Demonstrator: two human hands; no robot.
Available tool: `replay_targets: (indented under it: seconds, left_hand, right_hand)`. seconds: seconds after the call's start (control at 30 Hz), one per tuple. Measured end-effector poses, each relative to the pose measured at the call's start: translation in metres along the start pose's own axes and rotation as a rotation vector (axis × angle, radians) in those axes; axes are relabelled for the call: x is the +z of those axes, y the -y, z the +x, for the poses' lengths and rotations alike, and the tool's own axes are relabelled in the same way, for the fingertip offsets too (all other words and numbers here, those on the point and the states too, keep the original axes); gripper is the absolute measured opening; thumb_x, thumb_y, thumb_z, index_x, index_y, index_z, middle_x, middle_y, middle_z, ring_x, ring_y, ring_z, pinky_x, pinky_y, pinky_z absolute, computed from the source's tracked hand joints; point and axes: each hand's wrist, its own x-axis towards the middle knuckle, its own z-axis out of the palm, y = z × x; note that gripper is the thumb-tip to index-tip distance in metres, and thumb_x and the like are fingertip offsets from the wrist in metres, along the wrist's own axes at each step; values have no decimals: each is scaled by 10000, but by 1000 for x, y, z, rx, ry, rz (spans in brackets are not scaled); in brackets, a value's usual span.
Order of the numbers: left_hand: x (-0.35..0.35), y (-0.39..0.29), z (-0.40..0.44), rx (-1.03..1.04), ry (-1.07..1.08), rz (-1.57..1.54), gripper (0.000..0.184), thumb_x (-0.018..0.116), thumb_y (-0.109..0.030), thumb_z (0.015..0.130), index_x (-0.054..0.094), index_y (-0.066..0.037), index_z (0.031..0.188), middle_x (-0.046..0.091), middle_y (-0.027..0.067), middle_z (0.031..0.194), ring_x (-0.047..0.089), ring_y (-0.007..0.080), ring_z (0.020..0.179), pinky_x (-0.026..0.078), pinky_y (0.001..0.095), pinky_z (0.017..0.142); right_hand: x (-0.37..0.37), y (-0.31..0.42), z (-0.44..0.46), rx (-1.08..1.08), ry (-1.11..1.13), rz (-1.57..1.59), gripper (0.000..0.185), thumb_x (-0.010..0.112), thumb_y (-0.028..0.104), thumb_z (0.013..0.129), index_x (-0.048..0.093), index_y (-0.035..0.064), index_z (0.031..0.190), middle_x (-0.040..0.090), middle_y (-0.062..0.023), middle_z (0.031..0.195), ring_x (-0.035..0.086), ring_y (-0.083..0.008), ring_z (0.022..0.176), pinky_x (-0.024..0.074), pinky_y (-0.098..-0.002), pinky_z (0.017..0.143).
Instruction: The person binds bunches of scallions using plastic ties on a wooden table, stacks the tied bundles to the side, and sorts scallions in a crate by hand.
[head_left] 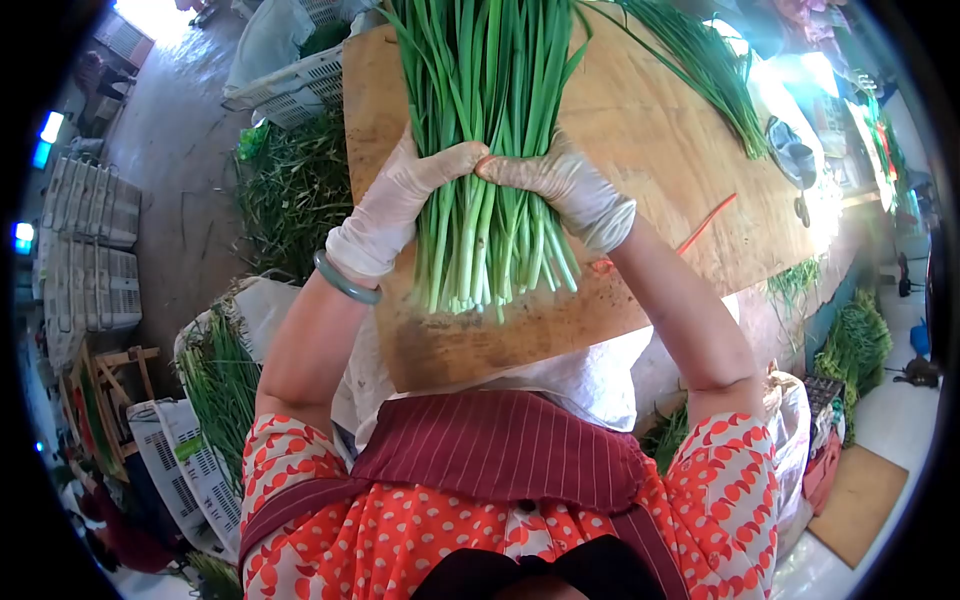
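Observation:
A thick bunch of long green stalks (485, 100) with pale cut ends lies over the wooden board (660, 130), its ends toward me. My left hand (400, 200), in a whitish glove, is wrapped round the bunch's left side. From the right, my gloved right hand (570, 190) clasps the same bunch, and the two thumbs meet across its front. The fingers behind the stalks are hidden. A red strip (708, 222) lies on the board, right of the bunch. More green leaves (715, 85) rest at the board's upper right.
White crates (295, 88) stand at the upper left, above a heap of loose greens (300, 195). Stacked crates (92, 245) are at the far left. Another filled crate (215, 480) is at the lower left. More greens (855, 345) lie at the right, near a brown board (858, 505).

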Motion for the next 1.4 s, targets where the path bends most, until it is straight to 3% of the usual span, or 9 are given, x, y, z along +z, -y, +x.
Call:
replay_targets:
  seconds: [0.4, 0.5, 0.6, 0.67, 0.8, 0.87, 0.97, 1.3, 1.4]
  left_hand:
    - [-18, -44, 65, 554, 65, 576, 780, 855, -116, 558, 448, -64, 1222, 554, 22, 1113, 525, 126, 1016, 448, 297, 893]
    - [-11, -22, 56, 583, 77, 306, 766, 852, -76, 553, 455, -68, 1208, 556, 25, 1113, 525, 132, 1019, 446, 301, 907]
    - [-57, 52, 93, 334, 109, 541, 771, 856, -68, 547, 453, -62, 1204, 554, 32, 1140, 527, 145, 1028, 444, 312, 916]
    - [-24, 20, 55, 154, 3, 164, 780, 866, -96, 543, 451, -53, 1201, 548, 46, 1162, 522, 155, 1042, 436, 320, 929]
    - [-12, 29, 56, 249, -31, 243, 743, 854, -96, 568, 455, -37, 1193, 552, 56, 1157, 521, 157, 1045, 431, 330, 936]
    - [-7, 21, 64, 192, 51, -164, 729, 826, -85, 609, 434, -23, 1220, 549, 72, 1161, 519, 173, 1058, 427, 336, 938]
    - [16, -34, 52, 394, -73, 456, 756, 814, -96, 633, 403, -15, 1261, 540, 88, 1173, 520, 194, 1068, 420, 327, 942]
    - [55, -64, 102, 104, 161, -326, 411, 710, -198, 768, 549, -23, 1103, 640, 84, 940, 644, 184, 780, 556, 329, 682]
    - [72, -42, 109, -135, -16, -378, 331, 684, -285, 799, 591, -62, 1025, 637, 80, 927, 632, 190, 783, 550, 346, 704]
  right_hand:
    - [-22, 74, 42, -421, 93, -477, 867, 860, 89, 567, 375, 37, 1283, 536, -70, 1193, 527, -183, 1085, 474, -342, 902]
    - [-36, 55, 46, -432, 142, -489, 838, 875, 131, 542, 436, 31, 1249, 560, -87, 1179, 507, -186, 1116, 450, -333, 925]
    - [-55, 7, 47, -132, 119, -478, 815, 885, 134, 529, 468, 15, 1218, 576, -80, 1132, 539, -187, 1027, 448, -329, 918]
    - [-47, 16, 40, -105, 65, -480, 782, 877, 121, 543, 480, 26, 1211, 586, -70, 1116, 545, -178, 1014, 456, -324, 903]
    - [-52, 7, 42, -44, -1, -480, 703, 859, 111, 575, 511, 27, 1181, 612, -54, 1068, 564, -163, 971, 474, -310, 862]
    - [-54, 12, 43, -43, 6, -420, 610, 826, 122, 628, 532, 32, 1154, 614, -52, 1054, 566, -166, 967, 478, -308, 843]
    - [-47, 36, 44, -143, 14, -312, 690, 846, 110, 595, 515, 10, 1193, 604, -85, 1109, 565, -159, 1004, 469, -302, 877]
    - [-65, 146, 52, 111, 62, -416, 472, 731, 298, 756, 564, 26, 1103, 654, -59, 955, 639, -133, 801, 522, -264, 744]
    - [-91, 126, 48, 327, -11, -375, 536, 744, 394, 718, 590, 35, 1086, 657, -72, 973, 640, -149, 823, 517, -274, 767]
